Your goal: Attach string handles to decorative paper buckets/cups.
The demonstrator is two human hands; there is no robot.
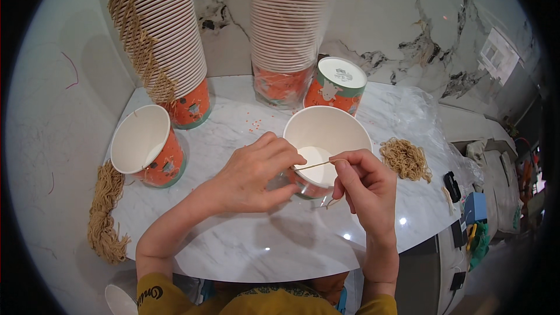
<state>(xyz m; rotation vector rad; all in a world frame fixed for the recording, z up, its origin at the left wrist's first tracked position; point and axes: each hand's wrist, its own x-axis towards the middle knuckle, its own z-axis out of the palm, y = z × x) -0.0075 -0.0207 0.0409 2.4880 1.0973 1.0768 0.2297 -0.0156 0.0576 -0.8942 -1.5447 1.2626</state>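
In front of me stands a white-lined paper bucket point(329, 122) with its mouth tilted toward me. A thin tan string point(318, 165) stretches across its near side, between my two hands. My right hand point(366, 189) pinches the string between thumb and forefinger, and a short loop dangles below it. At the bucket's left rim, the bent fingers of my left hand point(259, 172) meet the string's other end, with the thumb lower and apart. Whether these fingers also grip the bucket's wall is hidden.
Left stands another orange paper bucket point(140, 137), beside a tan string bundle point(106, 216). Behind rise two tall bucket stacks point(163, 35) point(289, 23), one draped with strings, and an upturned bucket point(335, 90). A string pile point(405, 159) and clear plastic wrap point(411, 114) lie right.
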